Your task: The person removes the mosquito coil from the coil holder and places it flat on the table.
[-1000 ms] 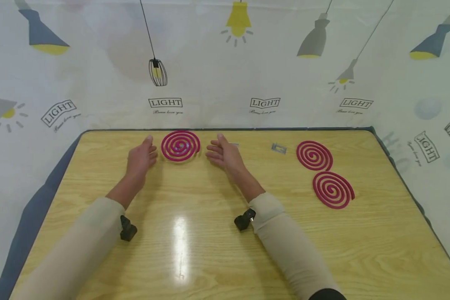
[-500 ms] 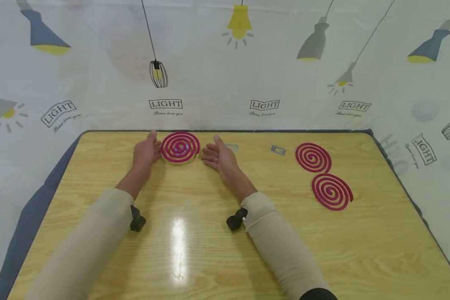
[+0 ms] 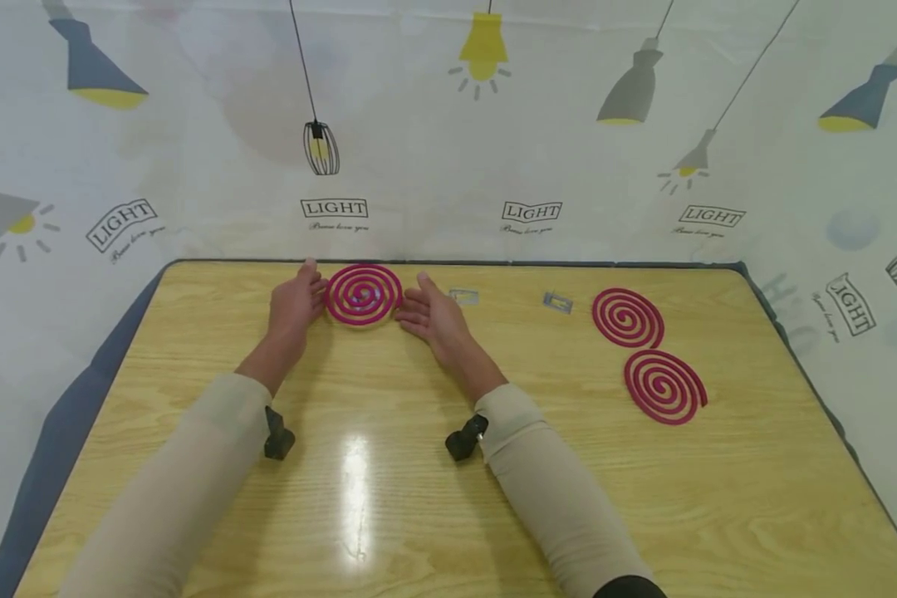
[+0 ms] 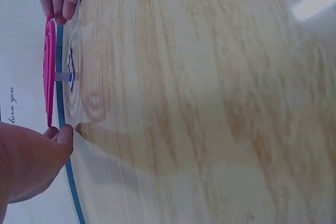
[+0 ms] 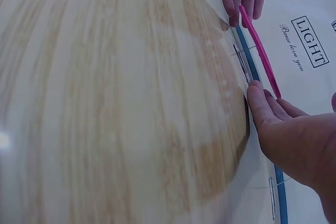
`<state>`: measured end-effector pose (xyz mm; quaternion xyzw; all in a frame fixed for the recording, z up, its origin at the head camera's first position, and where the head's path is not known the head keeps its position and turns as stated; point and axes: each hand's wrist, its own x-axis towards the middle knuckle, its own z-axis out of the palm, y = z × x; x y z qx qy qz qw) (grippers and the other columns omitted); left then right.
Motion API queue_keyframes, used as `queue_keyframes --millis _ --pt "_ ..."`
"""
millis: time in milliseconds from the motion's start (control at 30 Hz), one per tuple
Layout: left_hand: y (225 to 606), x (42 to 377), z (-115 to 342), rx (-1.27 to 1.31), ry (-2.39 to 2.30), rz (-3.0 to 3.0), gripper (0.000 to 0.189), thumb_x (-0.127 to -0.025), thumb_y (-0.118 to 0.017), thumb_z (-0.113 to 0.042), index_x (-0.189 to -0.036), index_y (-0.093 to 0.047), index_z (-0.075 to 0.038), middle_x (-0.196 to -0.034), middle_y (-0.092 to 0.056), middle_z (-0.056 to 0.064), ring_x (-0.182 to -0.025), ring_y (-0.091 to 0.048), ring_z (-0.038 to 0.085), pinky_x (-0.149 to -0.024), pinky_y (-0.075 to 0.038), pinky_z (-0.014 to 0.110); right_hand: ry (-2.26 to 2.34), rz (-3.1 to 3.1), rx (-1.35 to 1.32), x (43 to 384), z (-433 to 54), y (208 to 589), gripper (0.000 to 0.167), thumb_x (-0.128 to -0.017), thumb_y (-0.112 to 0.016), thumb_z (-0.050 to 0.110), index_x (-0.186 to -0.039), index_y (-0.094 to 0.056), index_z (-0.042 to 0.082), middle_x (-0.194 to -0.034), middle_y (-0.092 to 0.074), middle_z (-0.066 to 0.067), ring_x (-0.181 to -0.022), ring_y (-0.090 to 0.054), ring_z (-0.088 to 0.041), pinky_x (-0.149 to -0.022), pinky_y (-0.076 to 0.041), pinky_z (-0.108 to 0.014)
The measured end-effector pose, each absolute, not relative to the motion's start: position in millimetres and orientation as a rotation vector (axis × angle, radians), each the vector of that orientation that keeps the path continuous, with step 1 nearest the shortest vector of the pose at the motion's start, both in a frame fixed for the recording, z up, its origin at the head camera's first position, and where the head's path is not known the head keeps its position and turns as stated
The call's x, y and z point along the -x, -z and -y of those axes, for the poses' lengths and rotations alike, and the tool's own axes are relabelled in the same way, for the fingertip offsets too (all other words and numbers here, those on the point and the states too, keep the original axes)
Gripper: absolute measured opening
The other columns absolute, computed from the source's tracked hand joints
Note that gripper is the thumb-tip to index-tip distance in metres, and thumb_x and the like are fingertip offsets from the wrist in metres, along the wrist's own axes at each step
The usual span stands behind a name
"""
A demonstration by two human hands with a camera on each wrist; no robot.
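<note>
A magenta mosquito coil (image 3: 364, 295) sits raised on a small metal stand (image 4: 64, 76) near the table's back edge. My left hand (image 3: 293, 307) is at the coil's left side, fingers fairly straight and fingertips right at its rim. On the other side my right hand (image 3: 437, 322) faces it with extended fingers, their tips at the right rim. Both wrist views show the coil edge-on between the two hands, above the tabletop. Neither hand curls round it.
Two more mosquito coils, one farther back (image 3: 628, 318) and one nearer (image 3: 665, 386), lie flat at the right. Two flat metal stands, one by the right hand (image 3: 463, 296) and one farther right (image 3: 558, 302), lie on the wooden table (image 3: 389, 498). A printed cloth (image 3: 433, 149) hangs behind.
Both hands have moved inward, the left one rightward and the right one leftward, closing the gaps to the raised coil. The other coils and stands stay in place.
</note>
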<state>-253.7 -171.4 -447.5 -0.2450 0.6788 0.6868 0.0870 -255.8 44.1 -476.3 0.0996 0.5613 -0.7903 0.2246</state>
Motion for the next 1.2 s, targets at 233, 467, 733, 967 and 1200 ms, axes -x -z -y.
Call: queue_keyframes --millis 233,467,733,967,1200 --pt "447.9 253.4 170.5 0.715 -2.073 -2.024 0.07 -0.1 -0.039 -0.056 -0.148 -0.036 -0.006 -0.151 -0.043 0.01 -0.136 -0.046 0.018 -0.111 -0.041 0.027 2.179 -1.548 -0.277 256.1 -40.6 474.3 0.07 -0.101 -0.042 0.052 -0.139 -0.045 -0.006 -0.132 -0.057 -0.018 -0.116 -0.06 -0.029 -0.101 -0.051 -0.034" --pt "442.3 250.2 168.0 0.719 -2.13 -2.03 0.066 -0.1 -0.043 -0.052 -0.147 -0.04 -0.006 -0.15 -0.045 0.009 -0.134 -0.048 0.018 -0.11 -0.042 0.027 2.173 -1.559 -0.256 254.1 -40.6 465.7 0.071 -0.099 -0.043 0.054 -0.139 -0.045 -0.004 -0.131 -0.058 -0.017 -0.116 -0.061 -0.028 -0.101 -0.051 -0.035" --pt "435.9 248.1 165.3 0.695 -2.153 -2.035 0.066 -0.1 -0.043 -0.052 -0.146 -0.04 -0.004 -0.15 -0.044 0.013 -0.135 -0.047 0.021 -0.11 -0.042 0.027 2.203 -1.546 -0.269 252.1 -42.5 461.4 0.069 -0.098 -0.046 0.055 -0.135 -0.049 -0.004 -0.125 -0.061 -0.017 -0.112 -0.063 -0.028 -0.099 -0.052 -0.035" --pt "427.6 241.7 166.0 0.744 -2.218 -2.031 0.063 -0.1 -0.047 -0.048 -0.141 -0.047 -0.001 -0.145 -0.049 0.014 -0.131 -0.051 0.023 -0.108 -0.044 0.029 2.215 -1.53 -0.242 250.5 -40.5 458.5 0.064 -0.102 -0.042 0.049 -0.136 -0.049 -0.005 -0.127 -0.061 -0.018 -0.115 -0.062 -0.03 -0.103 -0.05 -0.038" --pt "417.6 226.5 175.3 0.788 -2.34 -1.945 0.061 -0.099 -0.051 -0.046 -0.139 -0.05 0.0 -0.143 -0.052 0.014 -0.129 -0.053 0.021 -0.106 -0.046 0.03 2.23 -1.513 -0.208 243.9 -29.6 451.3 0.062 -0.102 -0.043 0.045 -0.134 -0.05 -0.007 -0.126 -0.061 -0.021 -0.112 -0.063 -0.032 -0.105 -0.047 -0.041"
